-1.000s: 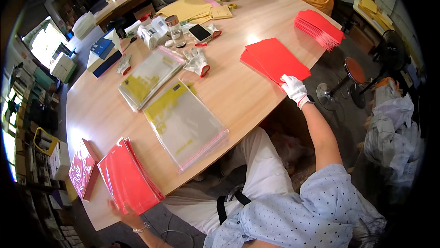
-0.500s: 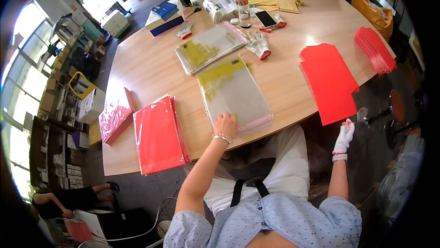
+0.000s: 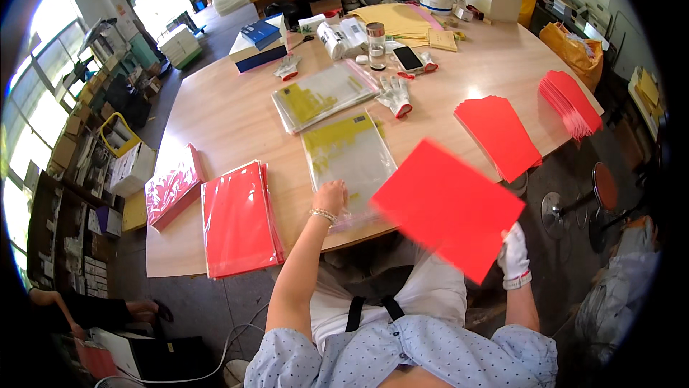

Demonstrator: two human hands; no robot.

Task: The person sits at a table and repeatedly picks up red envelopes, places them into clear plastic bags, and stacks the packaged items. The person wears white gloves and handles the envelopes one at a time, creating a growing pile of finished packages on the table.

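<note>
My right hand, in a white glove, grips one corner of a flat red sheet and holds it up past the table's front edge. My bare left hand, with a bracelet at the wrist, is closed at the lower part of a clear plastic bag on top of a pile; its fingertips seem to pinch the film. Behind that lies a second pile of clear bags. To the left rests a stack of red sheets in clear bags. Fanned red sheets lie on the right.
Another fanned red stack sits at the table's right edge. A red-and-white packet lies far left. Toward the back are a loose glove, a phone, a jar and a blue box. A stool stands at right.
My right hand has lifted a red sheet off the right-hand fan and swung it left toward the clear bags. My left hand has curled more tightly at the bag.
</note>
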